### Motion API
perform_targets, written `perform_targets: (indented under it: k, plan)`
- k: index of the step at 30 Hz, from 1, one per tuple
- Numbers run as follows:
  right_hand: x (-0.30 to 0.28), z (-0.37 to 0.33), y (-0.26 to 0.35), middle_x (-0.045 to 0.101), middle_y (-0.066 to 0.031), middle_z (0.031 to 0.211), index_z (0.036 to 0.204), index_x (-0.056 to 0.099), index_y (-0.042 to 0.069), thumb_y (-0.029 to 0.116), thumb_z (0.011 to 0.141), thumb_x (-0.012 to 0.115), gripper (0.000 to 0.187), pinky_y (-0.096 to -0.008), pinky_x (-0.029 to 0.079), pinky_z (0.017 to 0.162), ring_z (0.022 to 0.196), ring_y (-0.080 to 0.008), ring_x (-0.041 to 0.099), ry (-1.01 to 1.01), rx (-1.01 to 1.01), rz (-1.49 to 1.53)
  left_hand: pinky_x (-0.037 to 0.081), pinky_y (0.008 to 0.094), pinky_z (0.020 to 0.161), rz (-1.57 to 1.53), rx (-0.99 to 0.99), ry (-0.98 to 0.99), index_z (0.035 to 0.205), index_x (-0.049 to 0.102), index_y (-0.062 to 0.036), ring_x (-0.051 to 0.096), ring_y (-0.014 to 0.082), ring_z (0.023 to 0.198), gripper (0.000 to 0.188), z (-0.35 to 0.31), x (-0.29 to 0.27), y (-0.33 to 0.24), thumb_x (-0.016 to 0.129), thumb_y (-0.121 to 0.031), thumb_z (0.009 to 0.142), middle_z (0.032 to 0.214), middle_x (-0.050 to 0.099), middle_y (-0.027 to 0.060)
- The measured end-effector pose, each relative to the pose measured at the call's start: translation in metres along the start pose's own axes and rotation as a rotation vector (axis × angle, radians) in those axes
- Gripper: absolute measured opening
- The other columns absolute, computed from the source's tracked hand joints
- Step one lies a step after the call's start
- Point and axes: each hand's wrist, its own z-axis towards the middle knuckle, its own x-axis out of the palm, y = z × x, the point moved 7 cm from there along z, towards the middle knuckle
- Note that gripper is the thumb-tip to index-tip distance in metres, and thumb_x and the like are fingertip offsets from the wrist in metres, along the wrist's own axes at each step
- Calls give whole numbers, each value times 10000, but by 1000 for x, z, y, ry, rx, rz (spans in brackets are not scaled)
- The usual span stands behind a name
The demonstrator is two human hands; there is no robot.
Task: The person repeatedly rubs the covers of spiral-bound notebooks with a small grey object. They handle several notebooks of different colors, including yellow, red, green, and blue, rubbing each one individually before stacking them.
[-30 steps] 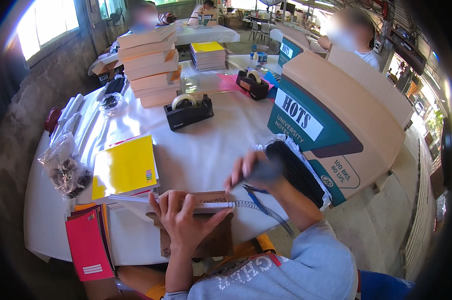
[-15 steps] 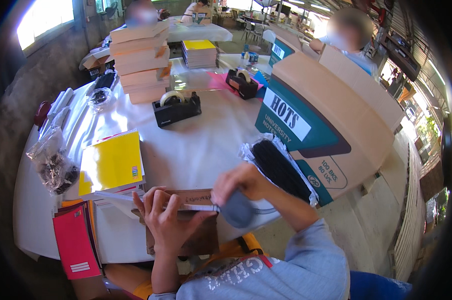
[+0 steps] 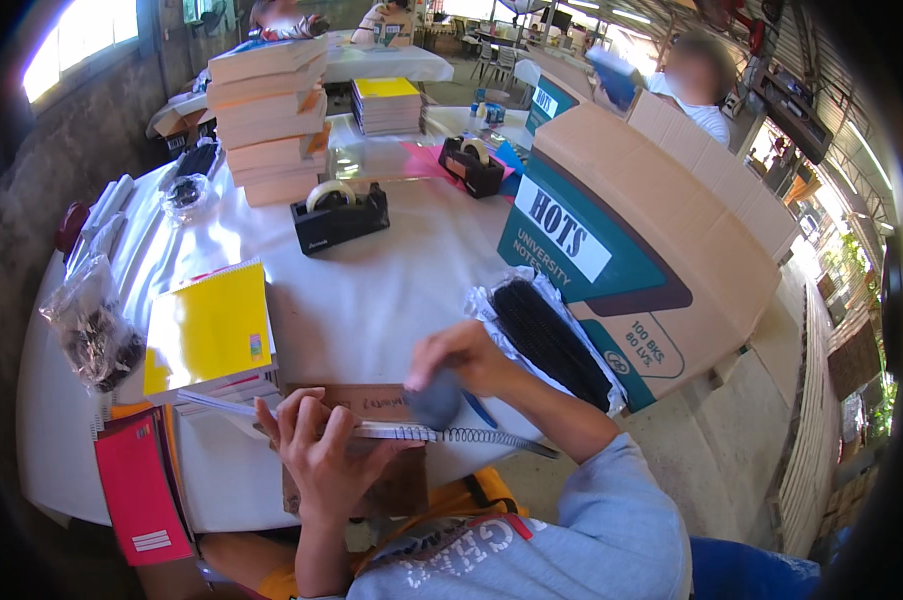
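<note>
My left hand (image 3: 322,445) grips a thin notebook (image 3: 372,430), its thumb and fingers around the pages, which are held edge-on near the table's front edge. A black spiral coil (image 3: 497,437) runs through the notebook's bound edge and sticks out past it to the right. Just above the coil, my right hand (image 3: 467,358) is curled around a blue-grey rounded thing (image 3: 437,402), blurred by motion, so I cannot tell its kind. Behind and below the notebook lies a brown wooden block (image 3: 372,398) with handwriting on it.
Left of my hands are yellow notebooks (image 3: 212,320) and pink notebooks (image 3: 142,485). Right lies an opened bundle of black coils (image 3: 552,335) beside a big cardboard box (image 3: 662,220). Tape dispensers (image 3: 342,218) and a tall paper stack (image 3: 267,125) stand farther back. A co-worker (image 3: 697,85) is behind the box.
My right hand and the grey thing have shifted left along the notebook's edge; more of the coil shows. The co-worker behind the box now has a dark blue thing raised. The view has shifted slightly.
</note>
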Motion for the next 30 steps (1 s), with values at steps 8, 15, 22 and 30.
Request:
perform_targets:
  k: [8,15,22,30]
  plan:
    - [7,12,25,670,-77,829,840,696,53,-95,641,624,258,-256,484,678,781,-154,633,151,-35,-285,177,520,1063,-93,-72,-55,1042,545,-109,527,261,975,690,8,1,7,824,-444,508,847,545,60]
    - [27,16,41,679,-89,842,847,700,58,-71,641,623,255,-267,491,700,771,-178,649,235,-124,-251,149,520,1074,-144,-140,-2,1208,467,-86,532,253,971,884,6,3,12,822,-477,499,901,560,75]
    - [38,19,42,683,-95,801,845,697,43,-25,665,647,200,-254,491,664,721,-168,650,268,-168,-225,142,525,1078,-140,-125,-45,1267,409,-60,540,252,893,945,6,7,13,827,-439,509,847,542,83]
    - [18,30,6,682,-86,838,858,705,60,-83,688,641,231,-271,499,728,781,-183,655,50,24,-483,116,588,1057,32,-33,-30,1163,502,-94,524,267,926,912,21,-8,5,806,-564,442,805,508,76]
